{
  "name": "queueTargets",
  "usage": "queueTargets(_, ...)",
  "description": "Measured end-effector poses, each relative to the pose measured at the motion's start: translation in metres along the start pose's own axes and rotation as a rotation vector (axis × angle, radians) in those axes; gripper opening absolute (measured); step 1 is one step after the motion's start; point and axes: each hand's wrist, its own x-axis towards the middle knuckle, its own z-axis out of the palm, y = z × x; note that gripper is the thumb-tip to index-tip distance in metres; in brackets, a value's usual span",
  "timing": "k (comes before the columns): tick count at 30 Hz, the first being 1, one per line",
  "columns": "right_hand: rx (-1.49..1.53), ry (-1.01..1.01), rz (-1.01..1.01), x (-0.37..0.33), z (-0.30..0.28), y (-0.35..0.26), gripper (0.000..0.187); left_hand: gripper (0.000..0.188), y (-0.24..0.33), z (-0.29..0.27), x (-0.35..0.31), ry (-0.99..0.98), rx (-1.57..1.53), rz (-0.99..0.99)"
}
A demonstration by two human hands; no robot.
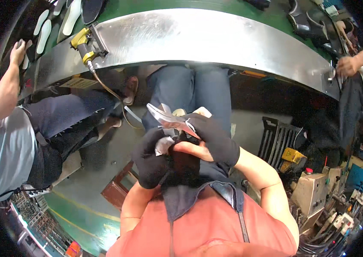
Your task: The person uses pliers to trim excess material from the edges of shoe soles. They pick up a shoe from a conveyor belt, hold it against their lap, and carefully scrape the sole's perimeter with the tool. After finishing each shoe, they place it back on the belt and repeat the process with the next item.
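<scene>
Silvery material, apparently a shoe part (169,119), is held above the lap. The right hand (215,141) pinches it between gloved fingers and bare thumb; the left hand (149,159) curls beside it, exact grip indeterminable. Work appears unfinished; completed steps cannot be determined.

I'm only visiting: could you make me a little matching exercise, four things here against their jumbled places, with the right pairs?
Things:
1. Yellow-and-black metal air tool
2. Pale, glossy thin piece
3. Round red button
4. White, flat sole-shaped pieces

Places:
A. Atop a boxy beige unit
B. Beyond the bench, upper left
C. On the long, shiny metal bench
D. In the black-gloved right hand, close by the left hand

Pairs: 1-C, 2-D, 3-A, 4-B
</scene>
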Motion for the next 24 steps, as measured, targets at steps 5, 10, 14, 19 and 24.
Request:
queueTargets(5, -0.011, -0.001, 0.021, 0.005, -0.007, -0.001, 0.039, 0.015, 0.003, 0.008, 0.011, 0.075, -0.001, -0.050)
queueTargets(10, 0.016, 0.053, 0.115, -0.014, -0.012, 0.003, 0.054, 0.017, 0.017, 0.023, 0.028, -0.087, 0.182, 0.139)
queueTargets(14, 0.342, 0.251, 0.278, -0.082, 0.005, 0.012, 0.111, 0.024, 0.000, 0.036, 0.037, -0.092, 0.345, 0.513)
queueTargets(19, -0.260, 0.282, 0.089, -0.126, 0.039, 0.028, 0.073, 0.045, -0.116, 0.020, 0.051, -0.232, -0.057, 0.117)
queueTargets(24, -0.275, 0.470, 0.023, -0.041, 0.004, -0.008, 0.067, 0.058, -0.101, 0.017, 0.105, -0.406, -0.451, -0.384)
